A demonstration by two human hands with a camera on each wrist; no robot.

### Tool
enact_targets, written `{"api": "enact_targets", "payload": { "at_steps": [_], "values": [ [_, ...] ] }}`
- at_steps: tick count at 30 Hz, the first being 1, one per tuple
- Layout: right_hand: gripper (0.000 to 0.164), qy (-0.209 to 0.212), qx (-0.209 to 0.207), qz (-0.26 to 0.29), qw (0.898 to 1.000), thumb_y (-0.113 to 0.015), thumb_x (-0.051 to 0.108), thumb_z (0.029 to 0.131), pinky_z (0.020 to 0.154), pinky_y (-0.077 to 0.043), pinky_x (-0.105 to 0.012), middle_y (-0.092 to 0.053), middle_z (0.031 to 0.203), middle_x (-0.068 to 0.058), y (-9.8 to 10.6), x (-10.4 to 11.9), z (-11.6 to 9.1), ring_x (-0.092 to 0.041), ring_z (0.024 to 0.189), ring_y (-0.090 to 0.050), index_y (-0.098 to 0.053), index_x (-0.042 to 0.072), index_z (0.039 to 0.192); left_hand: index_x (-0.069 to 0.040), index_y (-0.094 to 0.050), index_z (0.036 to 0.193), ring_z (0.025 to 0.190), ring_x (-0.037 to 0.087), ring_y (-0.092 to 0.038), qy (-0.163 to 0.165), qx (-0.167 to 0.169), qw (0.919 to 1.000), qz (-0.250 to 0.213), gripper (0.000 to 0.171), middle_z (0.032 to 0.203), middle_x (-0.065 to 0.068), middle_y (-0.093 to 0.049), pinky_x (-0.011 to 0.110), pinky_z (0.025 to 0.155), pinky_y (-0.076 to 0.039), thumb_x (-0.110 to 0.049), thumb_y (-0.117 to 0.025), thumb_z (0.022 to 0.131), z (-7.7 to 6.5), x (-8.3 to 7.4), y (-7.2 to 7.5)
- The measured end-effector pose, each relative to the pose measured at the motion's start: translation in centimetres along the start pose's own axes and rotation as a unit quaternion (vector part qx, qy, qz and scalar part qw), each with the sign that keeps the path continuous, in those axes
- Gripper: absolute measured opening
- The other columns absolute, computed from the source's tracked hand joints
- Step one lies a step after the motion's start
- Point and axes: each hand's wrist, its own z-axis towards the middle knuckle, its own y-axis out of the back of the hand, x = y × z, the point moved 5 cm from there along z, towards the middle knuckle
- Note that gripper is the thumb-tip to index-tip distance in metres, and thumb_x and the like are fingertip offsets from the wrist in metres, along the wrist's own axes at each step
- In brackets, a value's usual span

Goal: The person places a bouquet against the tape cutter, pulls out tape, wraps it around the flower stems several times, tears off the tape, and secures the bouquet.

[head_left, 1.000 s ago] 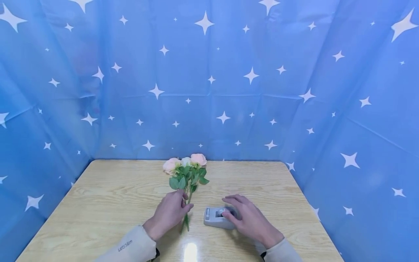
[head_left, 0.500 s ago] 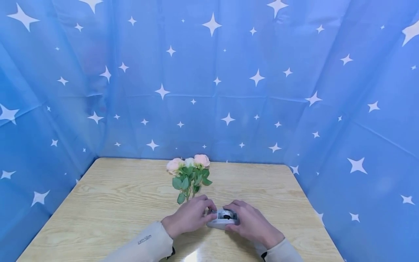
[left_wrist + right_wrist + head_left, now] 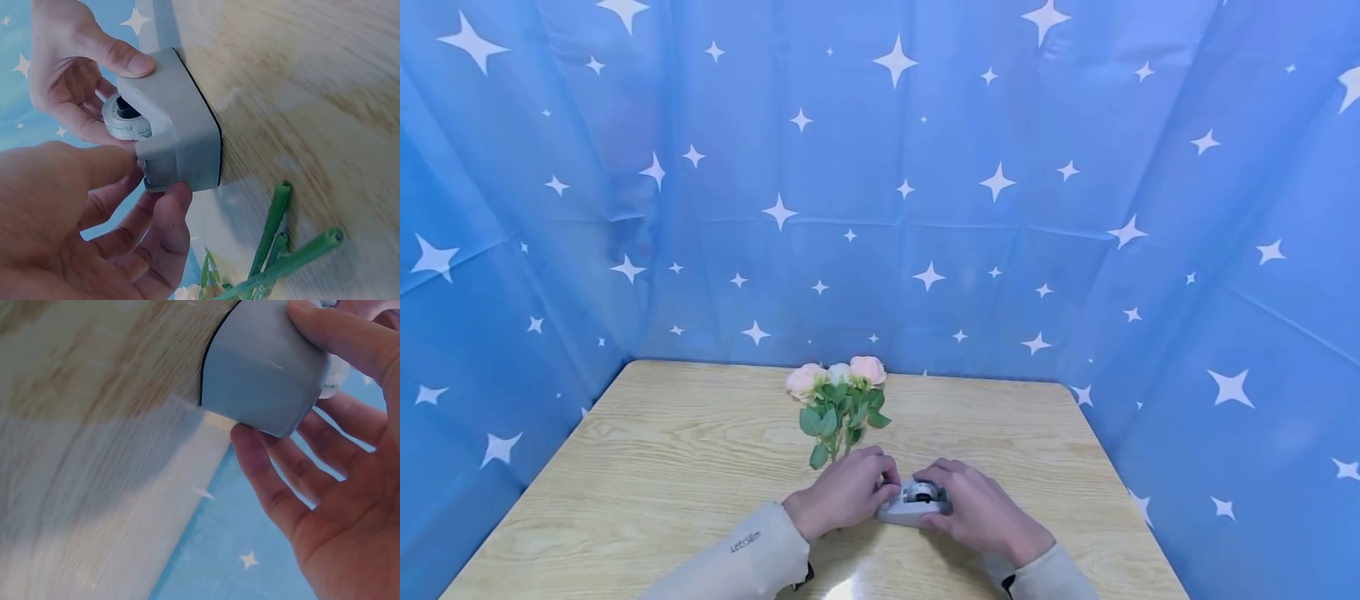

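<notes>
A grey tape dispenser (image 3: 898,514) stands on the wooden table between both hands. My right hand (image 3: 981,506) holds its rear end, thumb along the near side and fingers on the far side. At the front, cutter end, the thumb and fingers of my left hand (image 3: 846,493) pinch close round the tip; any tape end there is hidden by the fingers. The clear tape roll (image 3: 127,122) sits in the dispenser's well. Just beyond my left hand lie artificial roses (image 3: 805,381), pink and white with green leaves, their stems (image 3: 294,264) pointing toward me.
The light wood-grain table (image 3: 700,433) ends at a back edge near the rose heads. A blue curtain (image 3: 850,167) with white stars surrounds it at the back and sides. A bright light reflection lies near the table's front.
My left hand has left the rose stems and moved right to the dispenser's front end. My right hand has settled round its rear. The head view has shifted slightly.
</notes>
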Motion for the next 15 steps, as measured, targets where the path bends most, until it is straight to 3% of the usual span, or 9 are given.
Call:
{"api": "enact_targets", "payload": {
  "at_steps": [8, 15],
  "values": [
    [0.059, 0.009, -0.008, 0.003, 1.000, -0.101, 0.031, 0.093, 0.100, -0.070, -0.042, -0.080, 0.131, 0.003, 0.0, -0.1, 0.4, -0.015, 0.116, -0.077, -0.079, 0.013, 0.144, -0.015, -0.084, 0.100, 0.086, 0.003, -0.060, -0.005, -0.024, 0.9995, 0.021, 0.007, 0.106, -0.003, -0.071, 0.019, 0.070, -0.055, -0.016, -0.087, 0.106, 0.0, -0.4, 0.6],
    [0.057, 0.005, -0.017, 0.013, 1.000, -0.103, 0.030, 0.091, 0.095, -0.069, -0.038, -0.080, 0.126, 0.007, 0.1, -0.2, 0.1, -0.011, 0.111, -0.075, -0.080, 0.016, 0.141, -0.016, -0.083, 0.100, 0.084, 0.002, -0.055, 0.004, -0.020, 0.9996, 0.019, 0.009, 0.104, -0.004, -0.068, 0.018, 0.067, -0.051, -0.019, -0.085, 0.109, -0.1, -1.4, 1.1]
  ]
}}
